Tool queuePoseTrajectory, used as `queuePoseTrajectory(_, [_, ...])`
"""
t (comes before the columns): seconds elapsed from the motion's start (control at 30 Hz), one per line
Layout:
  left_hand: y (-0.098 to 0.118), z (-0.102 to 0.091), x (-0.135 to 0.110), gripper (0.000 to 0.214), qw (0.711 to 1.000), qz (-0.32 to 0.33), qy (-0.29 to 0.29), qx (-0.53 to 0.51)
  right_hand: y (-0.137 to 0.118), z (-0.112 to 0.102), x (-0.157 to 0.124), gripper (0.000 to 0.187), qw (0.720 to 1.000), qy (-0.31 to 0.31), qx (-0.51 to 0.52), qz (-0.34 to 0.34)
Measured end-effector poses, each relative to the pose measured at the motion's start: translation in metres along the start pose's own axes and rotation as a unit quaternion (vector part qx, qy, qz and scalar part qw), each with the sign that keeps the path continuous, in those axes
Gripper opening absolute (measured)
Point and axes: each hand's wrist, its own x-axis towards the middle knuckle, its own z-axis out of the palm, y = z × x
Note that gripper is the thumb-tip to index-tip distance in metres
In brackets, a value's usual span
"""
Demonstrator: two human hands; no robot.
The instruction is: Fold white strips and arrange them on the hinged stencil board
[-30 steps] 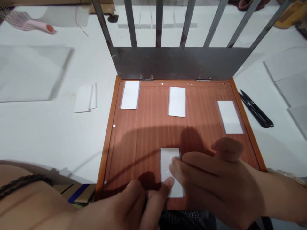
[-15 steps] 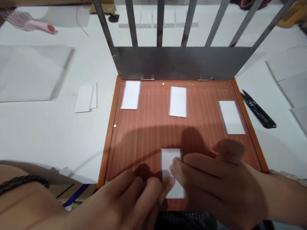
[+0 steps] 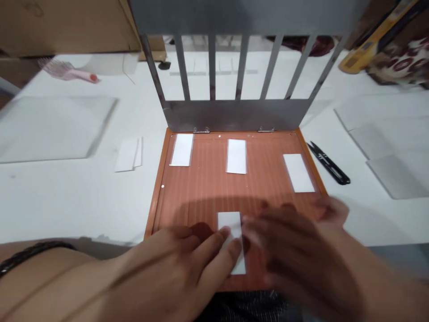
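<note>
An orange-brown board [image 3: 204, 192] lies on the white table with a grey metal slotted frame [image 3: 234, 114] hinged up at its far edge. Three white cards rest on the board's far part: one at the left [image 3: 182, 150], one in the middle [image 3: 236, 156], one at the right [image 3: 298, 172]. A fourth white card [image 3: 230, 223] lies near the front edge. My left hand [image 3: 187, 264] lies flat with its fingertips on that card. My right hand [image 3: 298, 250] hovers beside the card, fingers stretched out and blurred by motion.
Black thread snips [image 3: 329, 163] lie right of the board. A small stack of white cards [image 3: 129, 154] lies to the left. Clear sheets [image 3: 50, 127] rest at the far left and at the right [image 3: 392, 138]. A pink hairbrush [image 3: 69, 71] sits at the back left.
The camera has tilted up and back, showing more of the frame and table. My left fingers slid further onto the front card. My right hand lifted off it and blurs.
</note>
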Motion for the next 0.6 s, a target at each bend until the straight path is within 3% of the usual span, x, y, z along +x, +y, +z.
queuePoseTrajectory(0.1, [-0.001, 0.003, 0.011, 0.077, 0.994, 0.081, -0.023, 0.067, 0.041, -0.005, -0.002, 0.04, 0.988, 0.031, -0.11, 0.1])
queuePoseTrajectory(0.2, [0.0, 0.012, 0.017, 0.076, 0.989, 0.073, -0.021, 0.126, 0.08, -0.001, -0.003, 0.05, 0.97, 0.018, -0.176, 0.164])
queuePoseTrajectory(0.3, [0.003, 0.013, 0.018, 0.077, 0.988, 0.048, -0.013, 0.147, 0.103, 0.006, -0.004, 0.051, 0.966, -0.005, -0.175, 0.191])
queuePoseTrajectory(0.47, [0.011, 0.01, 0.008, 0.075, 0.995, -0.012, -0.037, 0.091, 0.113, 0.007, -0.003, 0.041, 0.972, 0.004, -0.079, 0.22])
queuePoseTrajectory(0.53, [0.013, 0.016, -0.001, 0.084, 0.995, -0.022, -0.037, 0.087, 0.112, 0.006, 0.0, 0.038, 0.97, 0.016, -0.006, 0.242])
queuePoseTrajectory(0.6, [0.012, 0.028, -0.009, 0.096, 0.995, -0.02, -0.028, 0.098, 0.11, 0.007, 0.003, 0.039, 0.95, 0.055, 0.121, 0.281])
